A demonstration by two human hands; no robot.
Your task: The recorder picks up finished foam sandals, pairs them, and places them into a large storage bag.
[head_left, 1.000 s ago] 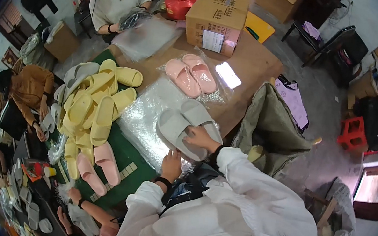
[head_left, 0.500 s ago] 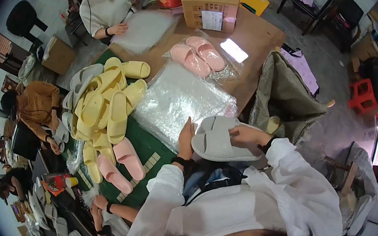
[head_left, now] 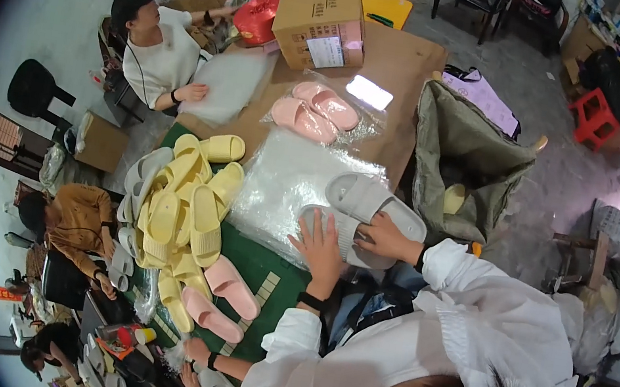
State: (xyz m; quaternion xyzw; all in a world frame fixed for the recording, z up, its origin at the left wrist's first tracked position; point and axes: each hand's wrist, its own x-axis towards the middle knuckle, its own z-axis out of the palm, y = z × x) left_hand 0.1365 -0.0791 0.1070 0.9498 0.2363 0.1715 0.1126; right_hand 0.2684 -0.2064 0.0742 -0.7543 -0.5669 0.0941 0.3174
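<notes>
A pair of light grey slippers lies side by side over the near right part of a stack of clear plastic bags (head_left: 272,180). My left hand (head_left: 323,250) rests with fingers spread on the toe of the nearer grey slipper (head_left: 312,216). Tucked at the foot openings, my right hand (head_left: 386,238) has its fingers curled on the pair; the thumb side is partly hidden. The farther grey slipper (head_left: 399,211) points the same way. Beyond the bags, pink slippers (head_left: 314,112) lie inside a clear bag.
Yellow slippers (head_left: 189,199) are heaped at left, with loose pink slippers (head_left: 232,288) nearer me. A cardboard box (head_left: 321,15) and a lit phone (head_left: 369,93) stand farther back. On the right an open woven sack (head_left: 467,161) holds a yellow slipper. Co-workers sit at left.
The grey slippers have come down from my raised hands onto the bags, now side by side. My left hand has gone from the slipper's edge to spread over its toe. The view has shifted.
</notes>
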